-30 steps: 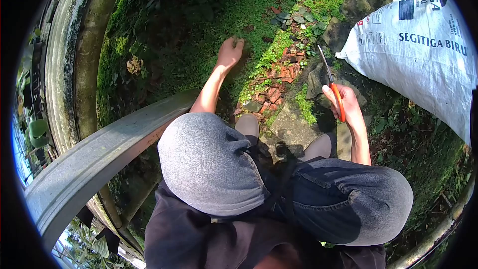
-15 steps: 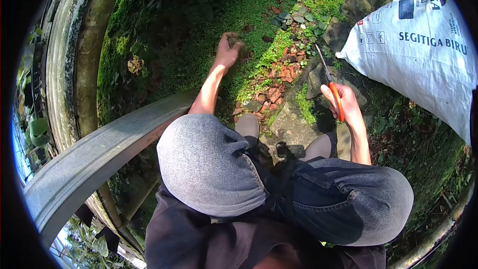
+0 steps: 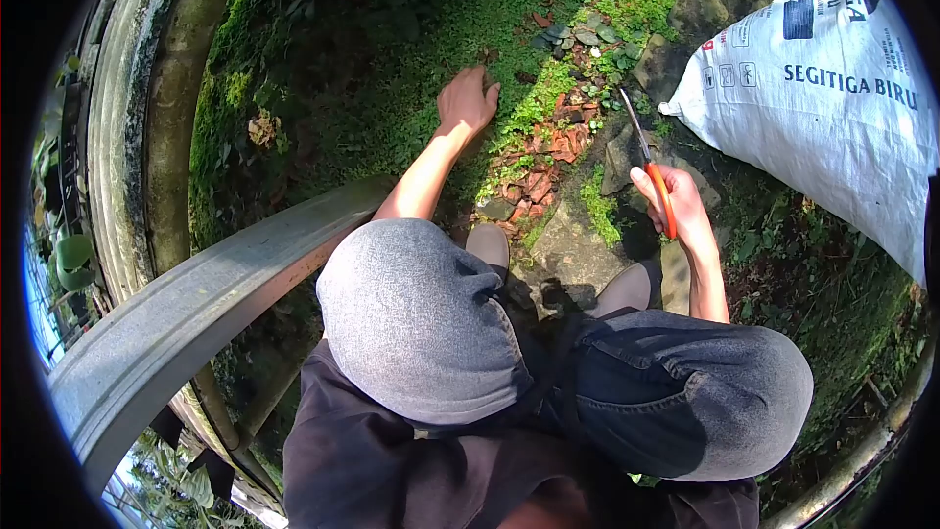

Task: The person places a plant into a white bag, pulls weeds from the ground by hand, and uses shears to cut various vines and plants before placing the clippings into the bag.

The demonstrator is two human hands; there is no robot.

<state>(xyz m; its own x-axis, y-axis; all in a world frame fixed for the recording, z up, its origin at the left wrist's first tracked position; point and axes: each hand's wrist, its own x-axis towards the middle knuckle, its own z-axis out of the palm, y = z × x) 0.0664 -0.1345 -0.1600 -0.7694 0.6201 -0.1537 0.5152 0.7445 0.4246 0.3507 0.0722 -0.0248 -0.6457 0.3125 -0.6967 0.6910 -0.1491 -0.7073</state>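
My left hand reaches down into low green plants, back of the hand up. Its thumb stands out to the right, away from the fingers, whose tips are hidden in the shaded leaves; nothing shows in its grasp. In my right hand are orange-handled garden scissors, their slim metal blades pointing up and away from me. The fingers wrap round the handle above a stone. The blades touch no plant that I can make out.
A white printed sack lies at the right. Reddish chips cover the soil between my hands. A curved metal rail crosses the left side, beside a mossy concrete edge. My knees and shoes are below.
My left hand has moved slightly right and turned from its thumb side to back up, fingers now down in the plants. The right hand and the garden scissors stay almost still.
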